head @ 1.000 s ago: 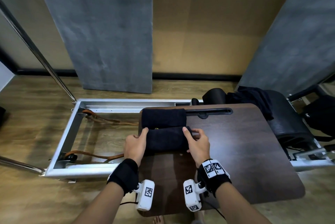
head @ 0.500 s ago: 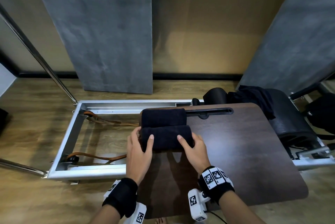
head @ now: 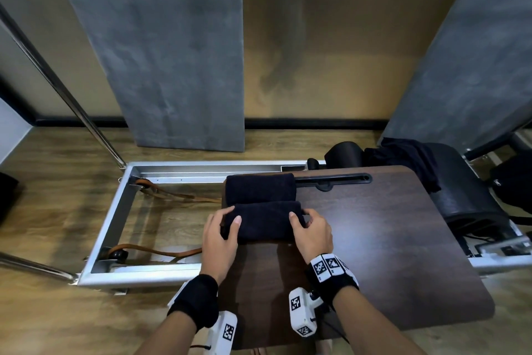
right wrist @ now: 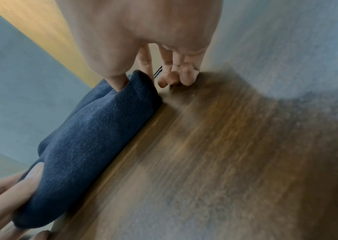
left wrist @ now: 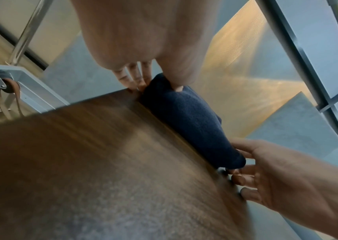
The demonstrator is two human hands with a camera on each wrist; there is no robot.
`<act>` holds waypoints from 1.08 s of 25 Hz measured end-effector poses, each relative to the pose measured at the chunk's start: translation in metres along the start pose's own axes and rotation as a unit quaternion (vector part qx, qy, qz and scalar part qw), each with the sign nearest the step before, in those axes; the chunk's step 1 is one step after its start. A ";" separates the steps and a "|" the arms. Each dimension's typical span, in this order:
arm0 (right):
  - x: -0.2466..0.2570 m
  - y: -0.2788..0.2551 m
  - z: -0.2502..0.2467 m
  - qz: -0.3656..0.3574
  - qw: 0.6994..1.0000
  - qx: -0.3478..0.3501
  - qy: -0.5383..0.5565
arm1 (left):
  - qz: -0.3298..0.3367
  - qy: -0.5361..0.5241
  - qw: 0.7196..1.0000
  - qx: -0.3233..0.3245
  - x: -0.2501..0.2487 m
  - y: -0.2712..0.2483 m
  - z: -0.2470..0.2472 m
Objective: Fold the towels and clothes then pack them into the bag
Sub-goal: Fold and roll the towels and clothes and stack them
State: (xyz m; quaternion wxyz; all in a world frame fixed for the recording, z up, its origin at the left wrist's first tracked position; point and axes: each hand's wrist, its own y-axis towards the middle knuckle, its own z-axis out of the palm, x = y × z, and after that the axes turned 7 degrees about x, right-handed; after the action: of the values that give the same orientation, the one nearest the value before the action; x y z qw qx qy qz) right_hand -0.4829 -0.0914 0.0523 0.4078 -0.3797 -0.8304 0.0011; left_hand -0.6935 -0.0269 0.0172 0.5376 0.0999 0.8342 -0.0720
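- Head view: the near towel (head: pixel 263 221) lies rolled on the table (head: pixel 388 239), touching a second rolled towel (head: pixel 260 188). Judged soft and light; take hold at both ends. The left hand (head: pixel 218 235) and right hand (head: pixel 312 232) each clasp one end.
- Left wrist view: thumb on top, fingers (left wrist: pixel 132 78) together against the end face.
- Right wrist view: thumb presses into the roll; outer fingers (right wrist: pixel 181 73) curl onto the table.

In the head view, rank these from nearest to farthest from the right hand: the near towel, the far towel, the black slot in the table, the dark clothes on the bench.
1. Near towel: gripped at its right end by the right hand.
2. Far towel: just behind the near one.
3. Black slot: at the table's back edge.
4. Dark clothes: far right, on the bench.
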 end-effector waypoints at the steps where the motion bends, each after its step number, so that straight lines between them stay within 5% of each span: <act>1: 0.001 -0.001 0.000 0.001 1.000 0.001 -0.004 | 0.002 0.003 1.000 -0.001 0.000 0.000 0.001; 12: -0.016 -0.008 -0.002 -0.028 0.992 0.023 0.118 | -0.014 -0.017 0.999 0.035 -0.012 -0.021 -0.004; 18: -0.026 -0.012 -0.024 -0.027 0.993 0.022 0.109 | 0.048 -0.004 0.991 -0.123 -0.042 -0.042 -0.004; 23: -0.044 -0.015 -0.073 -0.027 0.991 0.005 0.134 | 0.133 0.028 0.988 0.070 -0.086 -0.052 0.047; 27: -0.062 -0.014 -0.118 -0.043 0.986 0.047 0.155 | 0.114 0.063 0.971 0.201 -0.117 -0.051 0.104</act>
State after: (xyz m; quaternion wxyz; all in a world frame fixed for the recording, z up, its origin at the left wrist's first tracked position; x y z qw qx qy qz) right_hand -0.3879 -0.1764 0.0937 0.5486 -0.3198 -0.7716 -0.0362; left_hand -0.5673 -0.1100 0.0817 0.4573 0.3045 0.8181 -0.1698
